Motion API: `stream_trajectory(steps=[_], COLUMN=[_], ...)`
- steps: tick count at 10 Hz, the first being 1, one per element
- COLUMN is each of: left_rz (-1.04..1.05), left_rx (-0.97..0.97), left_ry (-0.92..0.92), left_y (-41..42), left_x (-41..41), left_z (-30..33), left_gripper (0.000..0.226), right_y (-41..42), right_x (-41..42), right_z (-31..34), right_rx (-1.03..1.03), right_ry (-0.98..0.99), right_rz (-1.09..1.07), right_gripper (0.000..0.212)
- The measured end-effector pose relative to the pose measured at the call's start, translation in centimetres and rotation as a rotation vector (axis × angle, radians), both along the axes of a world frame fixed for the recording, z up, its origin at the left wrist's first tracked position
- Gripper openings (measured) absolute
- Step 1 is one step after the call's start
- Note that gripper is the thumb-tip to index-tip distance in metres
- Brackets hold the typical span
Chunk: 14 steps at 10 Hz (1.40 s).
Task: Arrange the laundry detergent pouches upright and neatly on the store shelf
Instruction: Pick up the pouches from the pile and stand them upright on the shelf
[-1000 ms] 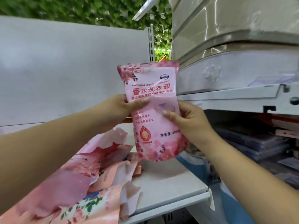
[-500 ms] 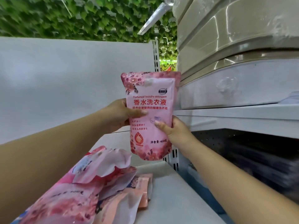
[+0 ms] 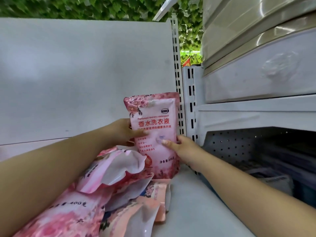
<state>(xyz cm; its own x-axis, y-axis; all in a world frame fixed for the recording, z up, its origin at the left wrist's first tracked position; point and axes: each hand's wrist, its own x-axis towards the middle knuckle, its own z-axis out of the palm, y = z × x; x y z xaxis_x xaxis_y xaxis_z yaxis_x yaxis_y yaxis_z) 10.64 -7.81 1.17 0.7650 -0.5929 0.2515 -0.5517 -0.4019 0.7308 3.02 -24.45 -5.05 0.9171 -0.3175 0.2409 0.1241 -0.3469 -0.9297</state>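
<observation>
Head view. I see a pale grey shelf (image 3: 196,207) backed by a plain white panel (image 3: 85,74), with green foliage (image 3: 85,7) above the panel's top edge. A slotted white upright (image 3: 177,93) marks the shelf's right rear corner; beyond it sits a neighbouring bay with stacked plastic drawer units (image 3: 256,69) over a perforated back panel (image 3: 239,144).

The upright pouch (image 3: 154,134), pink with a floral print and a white label, stands at the right rear corner of the shelf, its base on or just above the surface; I cannot tell which. Its right edge lies just beside the slotted upright.

My left hand (image 3: 124,132) grips the pouch's left edge, thumb curled across the front. My right hand (image 3: 181,147) holds the right edge, thumb pressed on the label face.

A heap of fallen pouches (image 3: 109,185), pink and peach, lies flat and overlapping along the shelf's left and front portion; its nearest member overlaps the lower left corner of the upright pouch.

Bare shelf surface shows along the right edge, from the upright pouch's base to the front. The rear edge left of the pouch is hidden behind my left forearm and the heap.
</observation>
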Motion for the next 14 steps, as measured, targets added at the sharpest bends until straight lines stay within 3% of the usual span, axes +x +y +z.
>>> stream_trajectory(steps=[1, 2, 4, 5, 6, 8, 10, 11, 12, 13, 14], left_rz=[0.037, 0.106, 0.243, 0.322, 0.370, 0.312, 0.274, 0.255, 0.327, 0.468, 0.458], left_rx=[0.213, 0.438, 0.622, 0.636, 0.671, 0.603, 0.597, 0.486, 0.462, 0.483, 0.504], left_ry=[-0.022, -0.016, -0.049, 0.003, 0.015, -0.013, -0.122, -0.078, -0.025, -0.020, 0.012], left_y=[1.2, 3.4, 8.7, 10.6, 11.8, 10.6, 10.9, 10.8, 10.7, 10.4, 10.0], left_x=[-0.9, -2.6, -5.6, -6.3, -6.7, -7.6, -8.8, -9.0, -9.3, -9.3, -9.9], left_z=[0.7, 1.7, 2.2, 1.2, -0.5, -1.6, -2.3, -2.6, -2.6, -2.6, -2.5], left_gripper=[0.029, 0.056, 0.110, 0.086, 0.117, 0.066, 0.086, 0.077, 0.108, 0.107, 0.097], right_y=[0.2, 1.1, 4.3, 6.5, 8.9, 10.0, 9.7, 9.6, 9.3, 8.8, 8.3], right_x=[-0.6, -2.6, -7.0, -6.5, -5.2, -3.9, -4.9, -6.0, -7.4, -8.8, -10.0], right_z=[-0.1, 0.6, 3.3, 4.1, 4.1, 3.3, 2.5, 2.1, 1.6, 1.0, 0.7], right_rx=[-0.080, -0.240, -0.390, -0.406, -0.184, 0.004, -0.003, -0.022, 0.022, 0.113, 0.200], right_ry=[0.071, 0.161, 0.079, 0.171, 0.256, 0.371, 0.201, 0.177, 0.163, 0.103, 0.051], right_rz=[-0.057, -0.146, -0.072, -0.066, 0.080, 0.252, 0.177, 0.128, 0.185, 0.238, 0.267], right_gripper=[0.056, 0.058, 0.033, 0.061, 0.062, 0.054, 0.051, 0.044, 0.021, 0.012, 0.017])
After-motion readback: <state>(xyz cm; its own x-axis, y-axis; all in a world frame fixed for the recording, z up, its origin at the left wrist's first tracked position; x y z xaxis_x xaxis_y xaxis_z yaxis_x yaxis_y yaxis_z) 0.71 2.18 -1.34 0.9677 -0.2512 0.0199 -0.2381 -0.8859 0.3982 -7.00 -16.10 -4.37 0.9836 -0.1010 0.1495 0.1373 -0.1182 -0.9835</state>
